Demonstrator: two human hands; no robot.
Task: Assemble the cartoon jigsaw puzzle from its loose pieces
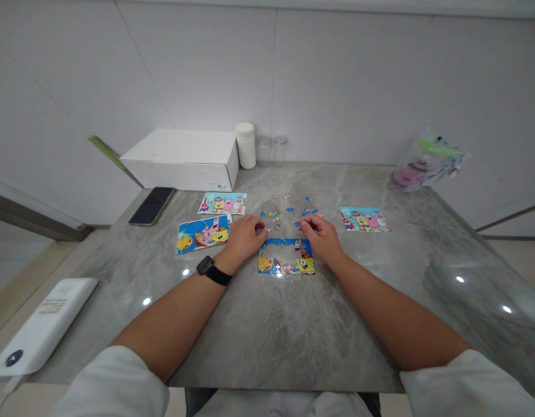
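A partly assembled jigsaw puzzle (265, 265) with cartoon figures lies flat before me, its border joined and grey tabletop showing through the middle. At its upper right, my right hand (322, 236) is closed in a pinch, with a blue puzzle piece (297, 225) at its fingertips. My left hand (246, 237) rests by the upper left corner with curled fingers; whatever may be inside them is hidden. Loose puzzle pieces (276, 213) are scattered just beyond both hands. Close to my left wrist is a blue picture card (202, 234) of the cartoon.
Two more picture cards lie about, one card (223, 203) behind left and another card (365, 219) at right. Leftward are a phone (152, 206), a white box (180, 159) and a white device (46, 324). A white bottle (246, 146), two glass jars (279, 152) and a plastic bag (430, 162) stand farther back.
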